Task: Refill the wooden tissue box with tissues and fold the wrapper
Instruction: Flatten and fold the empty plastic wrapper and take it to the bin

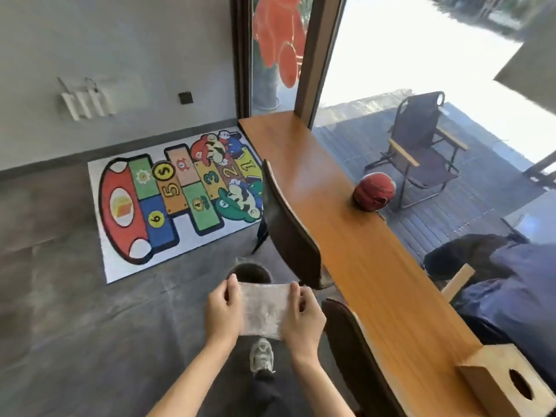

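- Clear plastic wrapper [263, 308] held flat and stretched in mid-air over the grey floor [75, 311], off the near-left edge of the wooden counter [346, 236], touching nothing but the hands.
- Left hand [223, 312] closed on the wrapper's left edge, thumb on top; right hand [304, 319] pinched on its right edge likewise.
- Directly below: a sneaker [262, 356] and a dark round object [249, 272], not identifiable.
- Wooden tissue box [496, 383] at the counter's near end, by its right edge, oval slot up; contents not discernible.
- Two dark chair backs [288, 230] close against the counter's left edge, right of the hands.
- Red cap [374, 191] midway along the counter's right edge; long bare stretch between cap and box.
- Open floor left of the hands, up to the colourful hopscotch mat [168, 203] near the wall.
- Someone in blue clothing [511, 296] beyond the counter's right edge.
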